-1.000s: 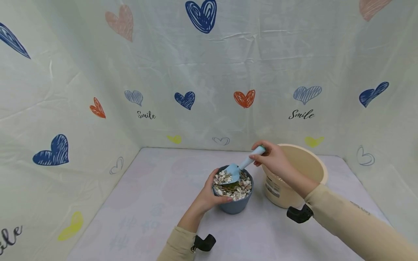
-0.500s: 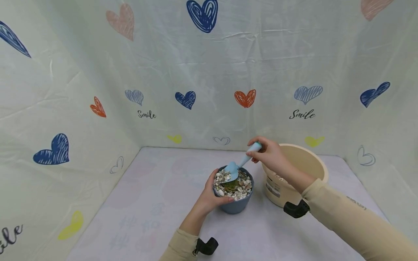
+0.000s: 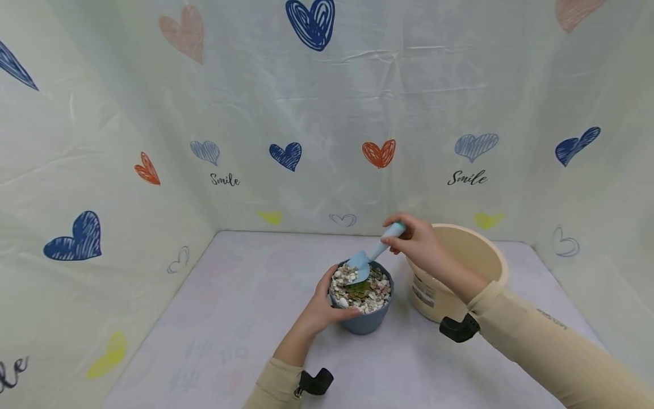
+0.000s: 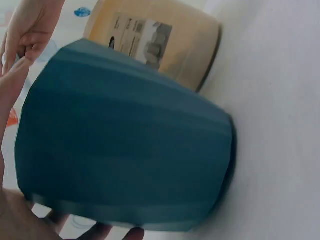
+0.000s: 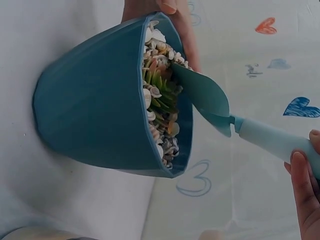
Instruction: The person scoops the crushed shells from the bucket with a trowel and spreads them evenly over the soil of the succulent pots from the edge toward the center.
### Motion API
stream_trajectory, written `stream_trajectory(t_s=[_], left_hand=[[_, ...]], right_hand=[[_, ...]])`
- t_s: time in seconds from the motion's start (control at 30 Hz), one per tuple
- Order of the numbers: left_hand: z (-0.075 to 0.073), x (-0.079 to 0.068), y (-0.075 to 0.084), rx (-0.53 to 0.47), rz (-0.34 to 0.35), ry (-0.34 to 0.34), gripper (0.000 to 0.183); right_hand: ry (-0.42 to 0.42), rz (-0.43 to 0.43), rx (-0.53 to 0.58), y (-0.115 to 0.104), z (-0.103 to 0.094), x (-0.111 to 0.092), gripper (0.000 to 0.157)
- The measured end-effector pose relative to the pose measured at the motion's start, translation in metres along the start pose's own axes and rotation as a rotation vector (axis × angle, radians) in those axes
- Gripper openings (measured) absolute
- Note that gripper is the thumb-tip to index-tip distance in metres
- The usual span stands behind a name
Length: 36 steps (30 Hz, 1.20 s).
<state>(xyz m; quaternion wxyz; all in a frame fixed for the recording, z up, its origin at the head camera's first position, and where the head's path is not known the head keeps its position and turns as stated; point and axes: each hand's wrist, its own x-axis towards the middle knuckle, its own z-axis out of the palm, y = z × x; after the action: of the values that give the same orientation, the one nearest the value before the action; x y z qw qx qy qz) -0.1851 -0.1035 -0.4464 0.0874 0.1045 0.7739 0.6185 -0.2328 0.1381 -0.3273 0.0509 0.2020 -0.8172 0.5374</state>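
A blue faceted flower pot (image 3: pixel 364 325) stands upright on the table, filled with small shells (image 3: pixel 375 300). Among the shells grows a green succulent (image 5: pixel 161 90). My left hand (image 3: pixel 322 307) grips the pot from its left side, thumb at the near rim and fingers around the far side. In my right hand (image 3: pixel 416 241) I hold a light blue trowel (image 5: pixel 270 137) by its handle, tilted down to the left. The trowel's blade (image 5: pixel 202 92) dips over the rim, its tip at the shells beside the succulent.
A cream bucket (image 3: pixel 498 258) with a printed label (image 4: pixel 140 40) stands right of the pot, behind my right forearm. The white table (image 3: pixel 245 318) meets a curtain (image 3: pixel 327 102) printed with hearts at the back and sides.
My right hand has moved slightly left and up, and the trowel's handle has become steeper. More of the succulent shows beneath the blade. The left hand keeps its grip on the pot.
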Motion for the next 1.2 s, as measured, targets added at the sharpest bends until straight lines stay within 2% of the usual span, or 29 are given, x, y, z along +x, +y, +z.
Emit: stream_trajectory(t_s=[0.07,0.27,0.47,0.63,0.87,1.0,1.2], left_hand=[[-0.005,0.002,-0.001,0.009,0.014,-0.041,0.114],[-0.02,0.012,-0.002,0.046,-0.003,-0.179,0.111],[-0.035,0.028,-0.002,0.106,-0.005,-0.314,0.111],[-0.047,0.042,-0.003,0.126,0.032,-0.432,0.11],[-0.06,0.06,-0.002,0.152,0.031,-0.6,0.109],[-0.064,0.07,0.002,0.192,0.053,-0.667,0.111],[-0.064,0.081,0.004,0.141,0.103,-0.735,0.111]], right_hand=[[0.004,-0.008,0.0,0.0,0.001,-0.001,0.027],[0.02,-0.01,-0.015,0.0,0.003,-0.004,0.027],[0.032,0.012,-0.014,0.001,0.004,-0.009,0.027],[0.036,0.021,-0.004,0.003,0.004,-0.013,0.027],[0.059,-0.005,-0.008,0.005,0.006,-0.018,0.026],[0.077,-0.032,-0.011,0.005,0.006,-0.021,0.026],[0.092,-0.045,-0.016,0.005,0.006,-0.022,0.026]])
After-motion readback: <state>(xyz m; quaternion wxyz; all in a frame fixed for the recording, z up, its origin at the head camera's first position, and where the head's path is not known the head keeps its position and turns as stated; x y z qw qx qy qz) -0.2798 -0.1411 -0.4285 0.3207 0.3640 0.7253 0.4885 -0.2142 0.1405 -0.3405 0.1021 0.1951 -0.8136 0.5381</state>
